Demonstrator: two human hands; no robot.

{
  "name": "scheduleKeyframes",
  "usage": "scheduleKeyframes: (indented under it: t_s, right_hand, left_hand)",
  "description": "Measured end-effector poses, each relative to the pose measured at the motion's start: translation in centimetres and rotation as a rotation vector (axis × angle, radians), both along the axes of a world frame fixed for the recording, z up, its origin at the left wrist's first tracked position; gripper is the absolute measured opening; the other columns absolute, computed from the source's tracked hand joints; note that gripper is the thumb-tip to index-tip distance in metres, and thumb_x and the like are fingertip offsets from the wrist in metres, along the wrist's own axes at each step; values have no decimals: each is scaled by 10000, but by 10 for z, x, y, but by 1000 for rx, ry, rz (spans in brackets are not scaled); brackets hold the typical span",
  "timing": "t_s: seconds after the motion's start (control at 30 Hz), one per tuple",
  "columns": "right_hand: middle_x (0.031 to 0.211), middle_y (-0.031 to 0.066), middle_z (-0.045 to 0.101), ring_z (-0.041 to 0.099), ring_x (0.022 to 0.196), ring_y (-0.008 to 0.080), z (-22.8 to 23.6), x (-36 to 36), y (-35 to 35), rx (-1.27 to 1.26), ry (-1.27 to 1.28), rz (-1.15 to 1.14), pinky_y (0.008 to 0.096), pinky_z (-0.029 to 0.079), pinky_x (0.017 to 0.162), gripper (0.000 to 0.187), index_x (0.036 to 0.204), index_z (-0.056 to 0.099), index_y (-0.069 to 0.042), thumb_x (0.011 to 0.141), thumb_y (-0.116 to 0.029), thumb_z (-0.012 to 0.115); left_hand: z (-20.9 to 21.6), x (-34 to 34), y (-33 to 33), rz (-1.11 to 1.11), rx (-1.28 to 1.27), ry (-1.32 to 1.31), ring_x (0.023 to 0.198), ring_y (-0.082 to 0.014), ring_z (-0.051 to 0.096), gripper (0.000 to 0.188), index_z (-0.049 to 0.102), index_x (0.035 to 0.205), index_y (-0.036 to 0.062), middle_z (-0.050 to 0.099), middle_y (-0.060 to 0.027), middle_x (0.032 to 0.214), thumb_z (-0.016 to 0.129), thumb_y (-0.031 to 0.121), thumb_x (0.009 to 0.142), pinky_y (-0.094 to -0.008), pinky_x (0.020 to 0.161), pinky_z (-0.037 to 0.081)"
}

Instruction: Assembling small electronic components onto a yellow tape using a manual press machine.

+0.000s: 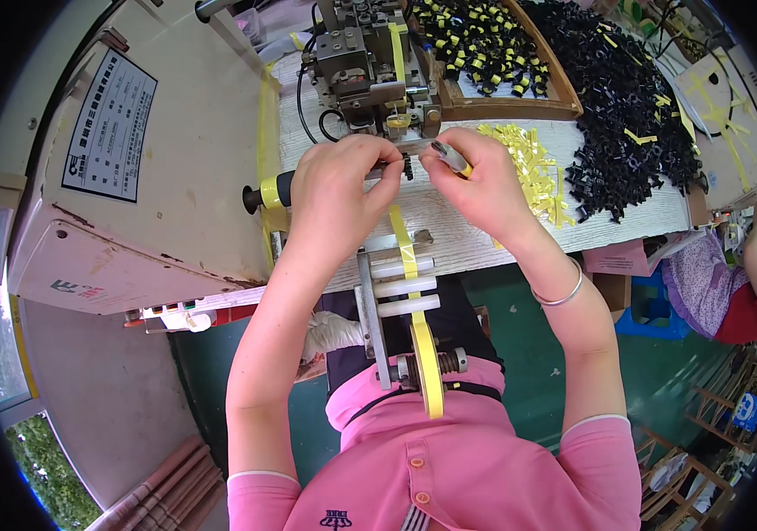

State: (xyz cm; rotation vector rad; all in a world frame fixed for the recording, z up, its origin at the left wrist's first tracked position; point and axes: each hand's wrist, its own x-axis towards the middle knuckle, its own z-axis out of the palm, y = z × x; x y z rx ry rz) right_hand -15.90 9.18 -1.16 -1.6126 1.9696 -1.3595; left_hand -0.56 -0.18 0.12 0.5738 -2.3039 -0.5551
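In front of a small metal press [352, 80], my two hands come close together over the white bench. My left hand [339, 190] is closed, thumb and forefinger pinching a small black plastic part [408, 167]. The fingers cover most of that part. Just to its right, my right hand [486, 181] is closed around a slim pen-like tool [452, 159] with a dark end and a yellow band; its exact kind does not show. Below the hands, a yellow tape strip [408, 252] runs over white rollers [407, 287] from a yellow tape reel [428, 372].
Yellow strips [533, 173] lie scattered right of my hand. Beyond them is a large heap of black parts [626, 133]. A wooden tray [511, 108] holds black-and-yellow pieces. A beige machine cabinet [157, 177] stands on the left. Another person [724, 283] is at far right.
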Motion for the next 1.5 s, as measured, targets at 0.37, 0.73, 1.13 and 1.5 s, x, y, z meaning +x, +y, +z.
scheduleKeyframes:
  t_s: [0.37, 0.73, 1.13, 1.5]
  right_hand:
    - [775, 130, 592, 596, 725, 278, 16, 11, -11, -101, 109, 121, 337, 458, 645, 134, 826, 576, -3, 756, -79, 662]
    - [786, 122, 586, 588, 741, 303, 10, 0, -14, 3, 10, 57, 368, 457, 644, 134, 823, 582, -19, 723, -66, 658]
    - [739, 48, 588, 594, 663, 124, 13, -2, 25, 188, -349, 59, 260, 461, 573, 200, 1016, 573, 4, 899, -156, 602]
    - [584, 77, 551, 529, 386, 154, 23, 17, 29, 521, -893, 179, 256, 408, 353, 368, 1041, 557, 33, 976, -318, 468]
  left_hand:
    - [-1, 3, -4, -85, -34, 16, 714, -261, 610, 92, 614, 787, 71, 632, -48, 772, 666, 83, 713, -366, 644, 435]
    - [5, 1, -1, -38, 177, -12, 742, -268, 614, 113, 637, 782, 60, 632, -63, 790, 694, 98, 693, -382, 645, 449]
    - [-1, -9, 1, -29, 137, 109, 705, -263, 591, 138, 533, 755, 47, 595, -61, 735, 664, 57, 716, -370, 656, 431]
    - [-4, -8, 0, -52, 117, 153, 664, -232, 593, 139, 535, 771, 60, 593, -36, 718, 662, 35, 720, -355, 643, 431]
